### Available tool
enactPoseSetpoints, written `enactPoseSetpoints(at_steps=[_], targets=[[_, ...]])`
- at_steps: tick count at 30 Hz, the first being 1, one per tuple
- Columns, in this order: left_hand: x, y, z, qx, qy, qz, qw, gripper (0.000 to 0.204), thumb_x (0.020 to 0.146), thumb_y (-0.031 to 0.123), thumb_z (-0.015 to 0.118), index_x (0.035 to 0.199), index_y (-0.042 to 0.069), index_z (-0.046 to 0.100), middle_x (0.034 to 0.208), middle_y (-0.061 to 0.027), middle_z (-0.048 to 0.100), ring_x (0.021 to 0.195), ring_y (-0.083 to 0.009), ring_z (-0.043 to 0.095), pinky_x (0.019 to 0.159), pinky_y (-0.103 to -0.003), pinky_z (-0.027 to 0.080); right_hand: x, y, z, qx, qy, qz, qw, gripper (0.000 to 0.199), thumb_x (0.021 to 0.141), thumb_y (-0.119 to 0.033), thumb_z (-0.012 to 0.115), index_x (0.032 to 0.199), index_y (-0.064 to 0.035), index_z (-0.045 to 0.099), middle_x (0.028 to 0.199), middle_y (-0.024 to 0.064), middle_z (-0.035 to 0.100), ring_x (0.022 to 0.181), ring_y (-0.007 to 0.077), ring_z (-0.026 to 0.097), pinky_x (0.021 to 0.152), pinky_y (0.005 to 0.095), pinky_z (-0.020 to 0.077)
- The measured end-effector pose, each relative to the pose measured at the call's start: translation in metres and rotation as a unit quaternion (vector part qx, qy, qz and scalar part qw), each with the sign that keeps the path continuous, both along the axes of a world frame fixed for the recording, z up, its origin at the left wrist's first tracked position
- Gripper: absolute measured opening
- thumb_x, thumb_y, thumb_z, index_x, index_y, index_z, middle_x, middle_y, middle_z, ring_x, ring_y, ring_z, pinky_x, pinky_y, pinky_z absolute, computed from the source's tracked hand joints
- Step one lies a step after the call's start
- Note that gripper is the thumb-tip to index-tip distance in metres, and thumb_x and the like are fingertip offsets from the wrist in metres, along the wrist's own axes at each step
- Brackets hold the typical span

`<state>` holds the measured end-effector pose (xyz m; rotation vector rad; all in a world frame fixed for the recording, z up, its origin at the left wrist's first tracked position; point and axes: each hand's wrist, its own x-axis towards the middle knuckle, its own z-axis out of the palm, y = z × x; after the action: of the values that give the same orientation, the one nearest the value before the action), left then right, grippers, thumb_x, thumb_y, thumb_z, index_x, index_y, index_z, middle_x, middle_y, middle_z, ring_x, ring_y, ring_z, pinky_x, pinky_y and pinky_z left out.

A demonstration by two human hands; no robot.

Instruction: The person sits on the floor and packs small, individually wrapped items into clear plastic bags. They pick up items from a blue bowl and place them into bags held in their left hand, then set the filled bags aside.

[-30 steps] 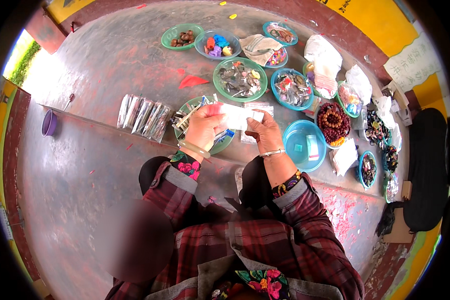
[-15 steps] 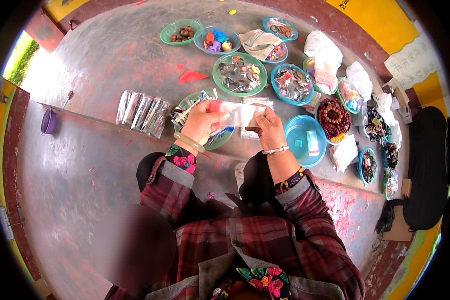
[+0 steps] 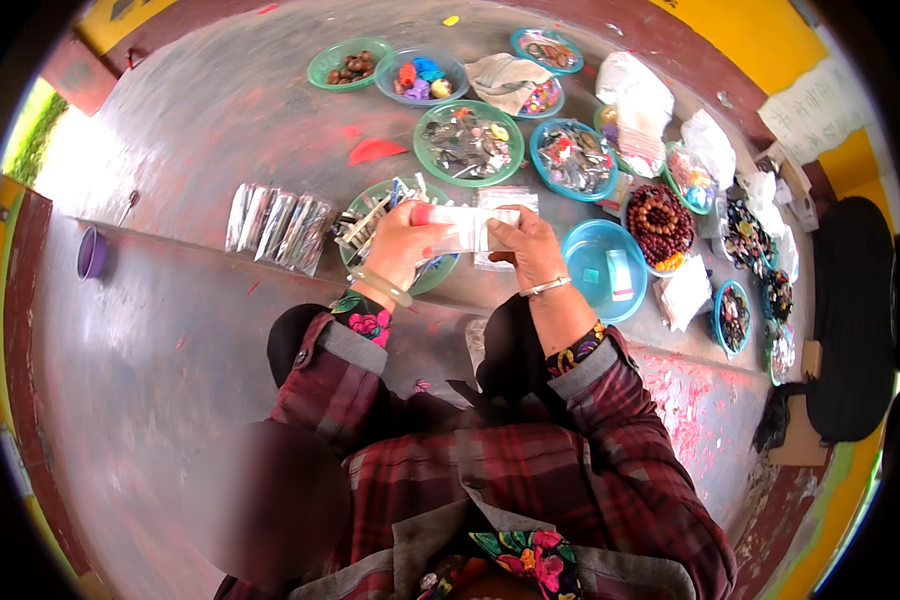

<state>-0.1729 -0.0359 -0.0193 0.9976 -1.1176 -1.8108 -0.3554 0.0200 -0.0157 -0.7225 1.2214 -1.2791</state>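
Both my hands hold a small clear plastic bag (image 3: pixel 462 226) stretched between them in front of my knees. My left hand (image 3: pixel 400 245) pinches its left end, and my right hand (image 3: pixel 532 245) grips the right end with the thumb on top. What lies inside the bag, if anything, is too small to tell. Beneath my left hand is a green basin (image 3: pixel 444 274) of pens, partly hidden by it. Further left lie several clear packs of pens (image 3: pixel 280 230) in a row. Just beyond my right hand is a stack of clear bags (image 3: pixel 507 198).
A blue basin (image 3: pixel 582 302) with small packets stands to the right. Past it are a bowl of dark red beads (image 3: pixel 660 228), white bags (image 3: pixel 635 95) and a black case (image 3: pixel 850 320). Basins of small goods (image 3: pixel 420 150) line the far side. A purple bowl (image 3: pixel 91 254) sits far left.
The view has shifted slightly, so the basins sit a little further left and up. My hands still hold the plastic bag, with the right fingers slightly shifted along it.
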Motion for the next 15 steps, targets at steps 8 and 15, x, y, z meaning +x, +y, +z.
enactPoseSetpoints(at_steps=[8,15], targets=[[0.006,0.003,0.009,0.094,0.049,-0.018,0.994,0.023,0.079,0.001,0.06,0.101,0.002,0.056,0.095,-0.0057,0.061,0.084,-0.0156,0.061,0.071,-0.027,0.053,-0.006,0.0,-0.011,-0.032,-0.011,0.004,0.999,0.025,0.086,-0.013,0.055,0.107,-0.0021,0.052,0.089,0.0062,0.06,0.074,0.0139,0.06,0.058,0.0283,0.0515],[0.011,0.0,0.01,0.054,0.088,-0.005,0.995,0.018,0.083,0.004,0.058,0.1,0.003,0.057,0.094,-0.0036,0.06,0.081,-0.0129,0.06,0.072,-0.027,0.053,-0.004,0.002,0.0,-0.026,-0.121,0.01,0.992,0.029,0.087,-0.008,0.053,0.115,-0.0036,0.05,0.096,0.0049,0.06,0.082,0.0138,0.06,0.063,0.03,0.0539]])
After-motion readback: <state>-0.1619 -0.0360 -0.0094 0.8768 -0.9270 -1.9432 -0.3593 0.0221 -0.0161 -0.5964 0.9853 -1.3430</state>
